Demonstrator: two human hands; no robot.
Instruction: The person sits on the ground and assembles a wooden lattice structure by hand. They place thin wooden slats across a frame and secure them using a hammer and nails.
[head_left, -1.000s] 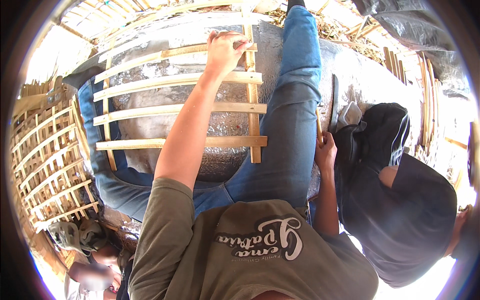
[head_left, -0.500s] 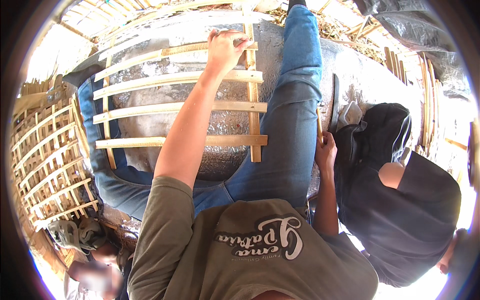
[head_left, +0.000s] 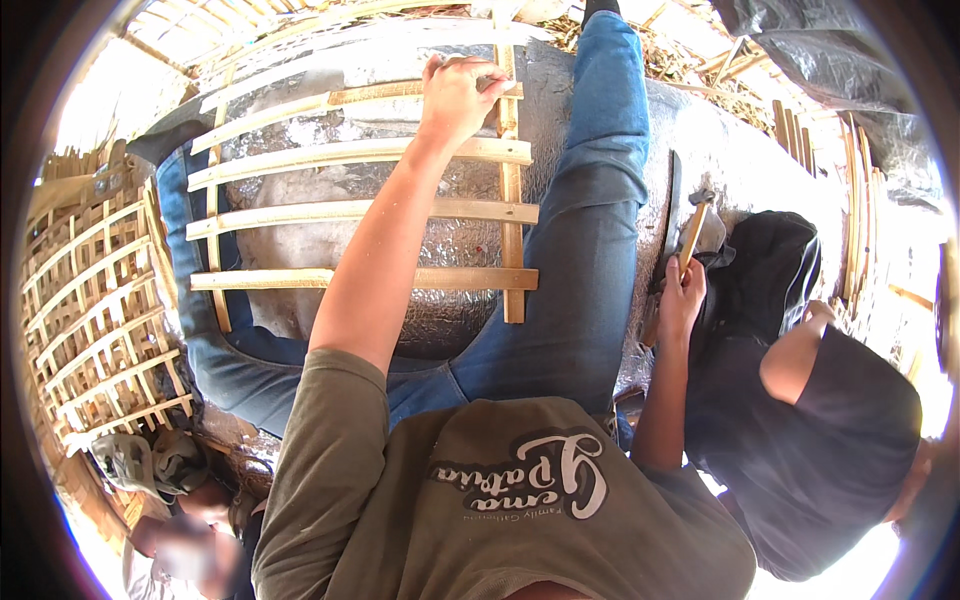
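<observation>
Hammer [head_left: 692, 236] shifted right, gripped in right hand [head_left: 682, 292]; left hand [head_left: 462, 94] pinched narrow at slat [head_left: 372, 95].

Passage I log: gaps between slats [head_left: 470, 279] of the wooden frame [head_left: 512, 240]. Obstacles I log: denim-clad right leg [head_left: 590, 230], between frame and right hand [head_left: 681, 295]; long dark strip [head_left: 674, 195], just left of the hammer [head_left: 694, 234]; co-worker's dark garment [head_left: 800, 450], right of that hand.

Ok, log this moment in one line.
left hand: at slatted wooden frame | right hand: holding hammer | person in black: right side
</observation>
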